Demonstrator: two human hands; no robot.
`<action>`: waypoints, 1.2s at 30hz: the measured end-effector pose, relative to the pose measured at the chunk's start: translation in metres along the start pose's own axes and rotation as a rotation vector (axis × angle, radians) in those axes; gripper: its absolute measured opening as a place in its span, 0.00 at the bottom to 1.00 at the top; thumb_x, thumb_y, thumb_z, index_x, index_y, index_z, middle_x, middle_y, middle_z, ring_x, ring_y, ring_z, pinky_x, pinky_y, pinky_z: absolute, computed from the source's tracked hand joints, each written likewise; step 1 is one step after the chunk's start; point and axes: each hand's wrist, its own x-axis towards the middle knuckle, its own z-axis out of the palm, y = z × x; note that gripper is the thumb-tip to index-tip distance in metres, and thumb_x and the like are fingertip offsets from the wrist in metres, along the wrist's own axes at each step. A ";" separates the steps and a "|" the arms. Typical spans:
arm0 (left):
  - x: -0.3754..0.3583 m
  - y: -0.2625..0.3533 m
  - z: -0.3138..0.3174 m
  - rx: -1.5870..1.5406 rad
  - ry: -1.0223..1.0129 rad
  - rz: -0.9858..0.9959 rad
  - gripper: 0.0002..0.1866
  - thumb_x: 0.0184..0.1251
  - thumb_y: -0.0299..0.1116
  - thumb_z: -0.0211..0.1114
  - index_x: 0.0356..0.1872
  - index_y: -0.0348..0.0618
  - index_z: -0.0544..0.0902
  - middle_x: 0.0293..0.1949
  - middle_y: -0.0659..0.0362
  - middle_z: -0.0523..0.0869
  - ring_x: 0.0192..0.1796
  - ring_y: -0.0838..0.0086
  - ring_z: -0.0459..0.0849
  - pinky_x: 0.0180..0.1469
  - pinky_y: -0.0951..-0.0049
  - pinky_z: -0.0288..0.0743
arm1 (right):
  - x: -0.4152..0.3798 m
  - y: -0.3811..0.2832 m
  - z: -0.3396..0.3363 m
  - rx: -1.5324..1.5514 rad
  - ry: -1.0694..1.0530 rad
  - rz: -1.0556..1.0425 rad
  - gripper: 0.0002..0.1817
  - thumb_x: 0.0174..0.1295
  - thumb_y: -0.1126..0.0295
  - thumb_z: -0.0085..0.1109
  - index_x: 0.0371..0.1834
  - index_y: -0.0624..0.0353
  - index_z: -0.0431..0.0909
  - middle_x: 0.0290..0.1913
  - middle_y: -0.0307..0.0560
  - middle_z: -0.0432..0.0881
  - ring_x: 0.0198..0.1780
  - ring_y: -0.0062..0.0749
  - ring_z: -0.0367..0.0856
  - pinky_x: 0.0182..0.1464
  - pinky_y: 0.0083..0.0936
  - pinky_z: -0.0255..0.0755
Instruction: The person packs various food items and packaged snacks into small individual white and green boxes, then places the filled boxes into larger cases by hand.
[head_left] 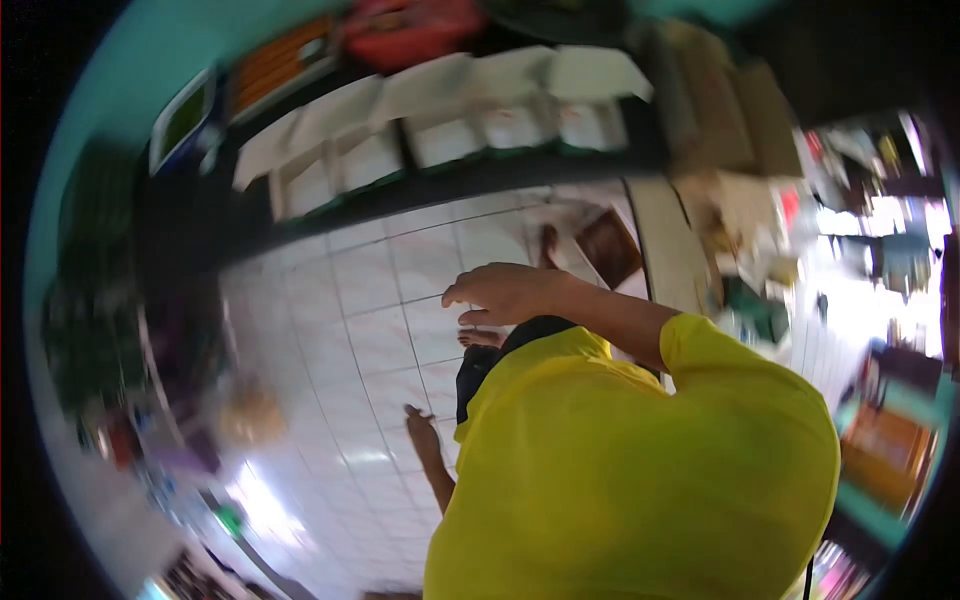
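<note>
A: "You have a long dark bench [195, 225] to the right of your right hand [497, 291], well apart; a row of open-lidded cartons [430, 88] stands on it."

B: "They look like thin card: probably light, stiff but crushable. You'd best grip low on the sides. That hand is bare, fingers spread; your left hand [423, 430] looks bare too, fingers loosely apart."
</note>
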 end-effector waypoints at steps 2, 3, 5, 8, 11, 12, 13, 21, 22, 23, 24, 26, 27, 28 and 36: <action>0.054 0.043 -0.028 0.200 -0.108 0.206 0.24 0.78 0.45 0.47 0.48 0.27 0.75 0.40 0.48 0.78 0.39 0.62 0.81 0.48 0.65 0.73 | -0.033 0.010 0.009 -0.044 0.094 0.094 0.19 0.65 0.62 0.55 0.56 0.60 0.74 0.55 0.55 0.78 0.56 0.51 0.76 0.61 0.39 0.67; 0.091 0.055 -0.044 0.295 -0.172 0.510 0.18 0.77 0.38 0.49 0.48 0.30 0.76 0.41 0.49 0.77 0.42 0.61 0.80 0.47 0.64 0.74 | -0.055 0.013 0.013 -0.052 0.175 0.202 0.19 0.65 0.62 0.55 0.56 0.59 0.74 0.55 0.55 0.78 0.56 0.51 0.76 0.61 0.39 0.67; 0.167 0.067 -0.078 0.472 -0.287 0.778 0.19 0.76 0.40 0.47 0.50 0.31 0.76 0.45 0.45 0.78 0.49 0.54 0.78 0.53 0.59 0.72 | -0.105 0.021 0.029 -0.046 0.337 0.375 0.18 0.66 0.63 0.55 0.56 0.58 0.74 0.53 0.56 0.78 0.55 0.51 0.76 0.59 0.40 0.68; 0.218 0.136 -0.096 0.714 -0.199 0.551 0.28 0.73 0.52 0.51 0.50 0.32 0.77 0.52 0.41 0.78 0.55 0.49 0.76 0.58 0.56 0.69 | -0.176 0.024 0.048 0.019 0.547 0.602 0.18 0.66 0.62 0.55 0.55 0.59 0.74 0.52 0.54 0.79 0.55 0.50 0.77 0.58 0.39 0.69; 0.252 0.159 -0.085 0.683 -0.134 0.526 0.22 0.72 0.44 0.53 0.51 0.32 0.77 0.54 0.41 0.78 0.55 0.49 0.76 0.59 0.57 0.69 | -0.234 0.031 0.076 0.086 0.704 0.798 0.19 0.65 0.60 0.56 0.55 0.57 0.75 0.50 0.57 0.80 0.54 0.50 0.78 0.56 0.40 0.71; 0.293 0.131 -0.075 0.623 -0.156 0.678 0.20 0.70 0.39 0.54 0.52 0.31 0.77 0.53 0.41 0.78 0.55 0.49 0.76 0.59 0.57 0.70 | -0.248 0.036 0.084 0.098 0.739 0.804 0.19 0.65 0.60 0.56 0.55 0.57 0.75 0.50 0.57 0.80 0.54 0.50 0.78 0.56 0.40 0.71; 0.315 0.119 -0.060 0.558 -0.176 0.825 0.18 0.69 0.35 0.55 0.53 0.31 0.77 0.52 0.41 0.79 0.55 0.49 0.76 0.59 0.58 0.70 | -0.262 0.042 0.092 0.149 0.787 0.803 0.20 0.65 0.59 0.56 0.55 0.58 0.75 0.49 0.57 0.81 0.52 0.49 0.79 0.55 0.39 0.72; 0.060 0.042 0.100 0.638 -0.799 0.137 0.16 0.68 0.41 0.59 0.45 0.38 0.77 0.39 0.56 0.83 0.44 0.70 0.80 0.44 0.70 0.73 | -0.331 0.207 0.027 1.571 1.738 0.446 0.31 0.62 0.49 0.62 0.57 0.63 0.71 0.53 0.47 0.77 0.49 0.34 0.78 0.47 0.34 0.76; 0.023 0.033 0.107 0.593 -0.747 -0.067 0.17 0.68 0.43 0.58 0.45 0.38 0.77 0.40 0.56 0.84 0.45 0.70 0.81 0.44 0.70 0.73 | -0.337 0.234 0.004 1.598 1.814 0.447 0.33 0.61 0.48 0.63 0.57 0.65 0.70 0.55 0.49 0.75 0.49 0.34 0.78 0.47 0.33 0.76; -0.011 0.023 0.106 0.608 -0.702 -0.024 0.17 0.69 0.44 0.57 0.44 0.39 0.79 0.42 0.56 0.85 0.44 0.70 0.82 0.44 0.68 0.74 | -0.341 0.262 -0.018 1.627 1.886 0.451 0.34 0.61 0.48 0.64 0.57 0.68 0.69 0.57 0.51 0.73 0.50 0.34 0.77 0.47 0.32 0.76; -0.033 0.014 0.103 0.622 -0.656 0.018 0.18 0.70 0.46 0.57 0.44 0.41 0.81 0.43 0.56 0.85 0.42 0.71 0.82 0.44 0.67 0.75 | -0.344 0.281 -0.039 1.636 1.856 0.432 0.34 0.61 0.48 0.64 0.57 0.68 0.69 0.57 0.51 0.73 0.50 0.34 0.77 0.47 0.32 0.76; -0.039 0.002 0.086 0.650 -0.612 0.097 0.17 0.70 0.45 0.57 0.44 0.41 0.81 0.43 0.55 0.85 0.42 0.70 0.82 0.44 0.66 0.75 | -0.341 0.305 -0.073 1.454 2.034 0.248 0.23 0.65 0.58 0.61 0.55 0.65 0.70 0.58 0.54 0.74 0.53 0.42 0.79 0.53 0.38 0.77; -0.037 -0.003 0.077 0.690 -0.594 0.174 0.17 0.70 0.45 0.57 0.43 0.41 0.81 0.43 0.55 0.85 0.42 0.69 0.82 0.44 0.66 0.75 | -0.338 0.309 -0.089 1.469 2.009 0.227 0.23 0.65 0.58 0.61 0.55 0.65 0.70 0.58 0.54 0.74 0.53 0.42 0.79 0.53 0.38 0.77; -0.038 -0.011 0.067 0.728 -0.578 0.247 0.17 0.70 0.44 0.57 0.43 0.40 0.82 0.43 0.55 0.85 0.42 0.69 0.82 0.45 0.66 0.75 | -0.336 0.311 -0.105 1.381 2.058 0.022 0.21 0.65 0.63 0.60 0.54 0.65 0.70 0.58 0.53 0.74 0.54 0.43 0.78 0.54 0.41 0.78; -0.046 -0.079 0.046 1.014 -0.480 0.829 0.14 0.69 0.40 0.56 0.42 0.40 0.82 0.43 0.53 0.85 0.43 0.64 0.81 0.47 0.63 0.75 | -0.415 0.148 -0.155 1.478 1.763 -0.852 0.12 0.62 0.76 0.55 0.49 0.63 0.72 0.48 0.47 0.78 0.52 0.43 0.79 0.57 0.44 0.77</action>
